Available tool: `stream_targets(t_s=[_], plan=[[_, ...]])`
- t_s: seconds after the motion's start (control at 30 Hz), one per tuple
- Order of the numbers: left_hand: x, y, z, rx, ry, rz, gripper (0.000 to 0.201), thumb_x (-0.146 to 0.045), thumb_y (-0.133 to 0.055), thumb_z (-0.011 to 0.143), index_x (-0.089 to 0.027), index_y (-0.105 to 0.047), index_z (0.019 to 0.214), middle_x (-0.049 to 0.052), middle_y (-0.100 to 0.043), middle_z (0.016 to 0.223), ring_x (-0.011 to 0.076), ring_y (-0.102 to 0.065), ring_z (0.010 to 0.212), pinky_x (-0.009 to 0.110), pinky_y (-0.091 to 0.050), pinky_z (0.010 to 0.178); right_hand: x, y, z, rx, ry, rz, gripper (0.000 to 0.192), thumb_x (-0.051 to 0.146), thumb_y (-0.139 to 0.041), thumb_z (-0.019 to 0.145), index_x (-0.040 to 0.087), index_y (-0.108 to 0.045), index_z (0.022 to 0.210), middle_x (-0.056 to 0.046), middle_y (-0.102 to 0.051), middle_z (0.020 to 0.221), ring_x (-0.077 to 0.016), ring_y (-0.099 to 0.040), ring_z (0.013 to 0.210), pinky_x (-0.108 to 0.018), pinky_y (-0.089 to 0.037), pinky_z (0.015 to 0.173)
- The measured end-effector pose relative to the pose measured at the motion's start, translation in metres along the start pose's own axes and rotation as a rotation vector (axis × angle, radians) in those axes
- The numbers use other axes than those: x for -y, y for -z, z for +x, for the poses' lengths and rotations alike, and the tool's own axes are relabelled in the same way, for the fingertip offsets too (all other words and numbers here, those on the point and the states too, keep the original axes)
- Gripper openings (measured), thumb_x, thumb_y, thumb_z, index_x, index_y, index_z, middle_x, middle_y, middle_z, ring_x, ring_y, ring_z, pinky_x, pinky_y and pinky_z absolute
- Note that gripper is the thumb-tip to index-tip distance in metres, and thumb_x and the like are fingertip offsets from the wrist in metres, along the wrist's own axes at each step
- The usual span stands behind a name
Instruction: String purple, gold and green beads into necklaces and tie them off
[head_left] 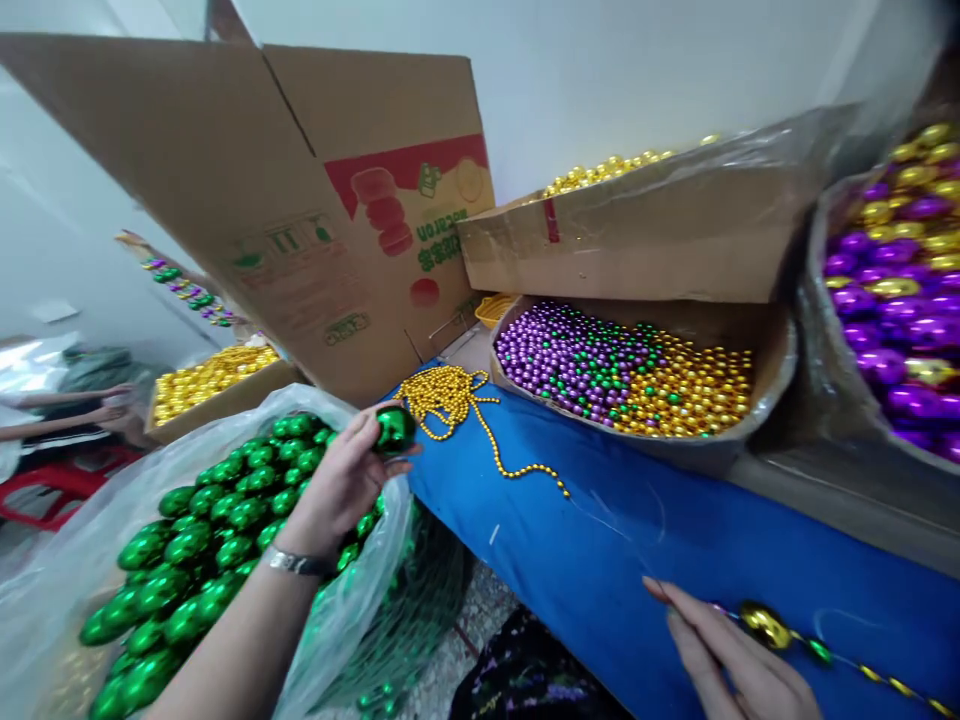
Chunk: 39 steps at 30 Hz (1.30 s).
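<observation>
Pinching a green bead (394, 428) above the bag of green beads (202, 540), the left hand (346, 478) is closed; the right hand (731, 660) rests half-open on the blue surface (637, 540), fingertips touching a beaded string (795, 640).

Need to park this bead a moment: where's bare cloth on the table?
Bare blue cloth lies between the gold bead string, the tray of mixed beads and the right hand. Crowded: the bag of green beads under the left hand.
</observation>
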<state>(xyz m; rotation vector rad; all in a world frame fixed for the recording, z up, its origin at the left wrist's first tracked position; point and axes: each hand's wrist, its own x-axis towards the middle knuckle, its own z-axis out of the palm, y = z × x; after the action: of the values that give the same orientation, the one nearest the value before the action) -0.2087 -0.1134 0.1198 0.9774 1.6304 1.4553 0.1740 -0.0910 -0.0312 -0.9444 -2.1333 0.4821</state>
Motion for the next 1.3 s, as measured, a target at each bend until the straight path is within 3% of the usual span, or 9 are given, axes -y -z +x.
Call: stream_targets(t_s=[0.07, 0.17, 0.27, 0.37, 0.63, 0.8, 0.9, 1.07, 1.3], plan=[[0.004, -0.052, 0.003, 0.184, 0.155, -0.327, 0.044, -0.045, -0.056, 0.082, -0.015, -0.055, 0.114, 0.011, -0.064, 0.108, 0.0206, -0.067, 0.08, 0.026, -0.055, 0.063, 0.006, 0.004, 0.005, 0.004, 0.039, 0.017, 0.031, 0.026, -0.048, 0.091, 0.026, -0.053, 0.122, -0.001, -0.069, 0.108, -0.0139, -0.069, 0.091, -0.017, -0.056, 0.075], [0.021, -0.115, 0.007, 0.366, 0.366, -0.575, 0.039, -0.044, -0.051, 0.086, -0.011, -0.058, 0.106, 0.014, -0.065, 0.108, 0.0206, -0.068, 0.079, 0.024, -0.056, 0.063, 0.013, 0.01, 0.007, -0.022, 0.035, 0.01, 0.032, 0.018, -0.046, 0.092, 0.022, -0.051, 0.123, -0.004, -0.069, 0.105, -0.0142, -0.068, 0.09, -0.022, -0.055, 0.08], [0.037, -0.154, 0.011, 0.431, 0.488, -0.651, 0.038, -0.043, -0.05, 0.088, -0.01, -0.058, 0.103, 0.015, -0.066, 0.106, 0.0217, -0.068, 0.08, 0.026, -0.056, 0.066, 0.014, 0.016, 0.003, -0.045, -0.001, -0.032, 0.032, 0.015, -0.046, 0.091, 0.021, -0.052, 0.122, -0.005, -0.069, 0.103, -0.015, -0.067, 0.09, -0.025, -0.054, 0.079], [0.047, -0.175, 0.01, 0.454, 0.482, -0.613, 0.032, -0.038, -0.054, 0.086, -0.012, -0.056, 0.105, 0.013, -0.064, 0.105, 0.0239, -0.067, 0.083, 0.029, -0.056, 0.069, 0.013, 0.02, 0.0, -0.059, -0.057, -0.071, 0.031, 0.015, -0.045, 0.091, 0.02, -0.054, 0.12, -0.005, -0.07, 0.097, -0.0157, -0.067, 0.085, -0.026, -0.054, 0.076], [0.047, -0.201, 0.008, 0.564, 0.271, -0.423, 0.028, -0.03, -0.055, 0.086, -0.021, -0.052, 0.112, 0.007, -0.058, 0.103, 0.0225, -0.064, 0.087, 0.033, -0.054, 0.069, 0.013, 0.019, -0.003, -0.083, -0.154, -0.196, 0.03, 0.016, -0.042, 0.092, 0.02, -0.059, 0.117, -0.006, -0.071, 0.092, -0.0167, -0.067, 0.076, -0.028, -0.054, 0.072], [0.049, -0.208, 0.006, 0.54, 0.056, -0.252, 0.046, -0.025, -0.069, 0.076, -0.025, -0.051, 0.118, 0.005, -0.056, 0.109, 0.0191, -0.057, 0.093, 0.031, -0.052, 0.076, 0.01, 0.018, -0.003, -0.098, -0.172, -0.347, 0.031, 0.016, -0.041, 0.092, 0.02, -0.06, 0.116, -0.006, -0.071, 0.084, -0.0185, -0.067, 0.071, -0.029, -0.054, 0.066], [0.053, -0.213, -0.003, 0.63, -0.05, -0.185, 0.055, -0.02, -0.075, 0.068, -0.023, -0.054, 0.119, 0.006, -0.056, 0.116, 0.0192, -0.054, 0.099, 0.029, -0.047, 0.084, 0.006, 0.014, -0.001, -0.129, -0.202, -0.37, 0.031, 0.016, -0.041, 0.091, 0.02, -0.061, 0.114, -0.006, -0.071, 0.086, -0.0194, -0.068, 0.074, -0.031, -0.054, 0.069], [0.057, -0.219, -0.015, 0.741, 0.141, -0.393, 0.046, -0.026, -0.063, 0.082, -0.025, -0.049, 0.126, 0.01, -0.054, 0.122, 0.0207, -0.055, 0.1, 0.032, -0.047, 0.083, 0.0, 0.007, -0.003, -0.134, -0.259, -0.145, 0.028, 0.018, -0.04, 0.092, 0.019, -0.06, 0.112, -0.006, -0.07, 0.096, -0.0157, -0.068, 0.086, -0.024, -0.054, 0.077], [0.058, -0.219, -0.01, 0.76, 0.193, -0.446, 0.058, -0.02, -0.072, 0.072, -0.023, -0.05, 0.126, 0.012, -0.051, 0.13, 0.0243, -0.051, 0.11, 0.031, -0.044, 0.088, -0.004, 0.007, -0.006, -0.121, -0.295, -0.081, 0.027, 0.019, -0.039, 0.093, 0.018, -0.059, 0.111, -0.009, -0.069, 0.097, -0.017, -0.067, 0.087, -0.024, -0.055, 0.075]])
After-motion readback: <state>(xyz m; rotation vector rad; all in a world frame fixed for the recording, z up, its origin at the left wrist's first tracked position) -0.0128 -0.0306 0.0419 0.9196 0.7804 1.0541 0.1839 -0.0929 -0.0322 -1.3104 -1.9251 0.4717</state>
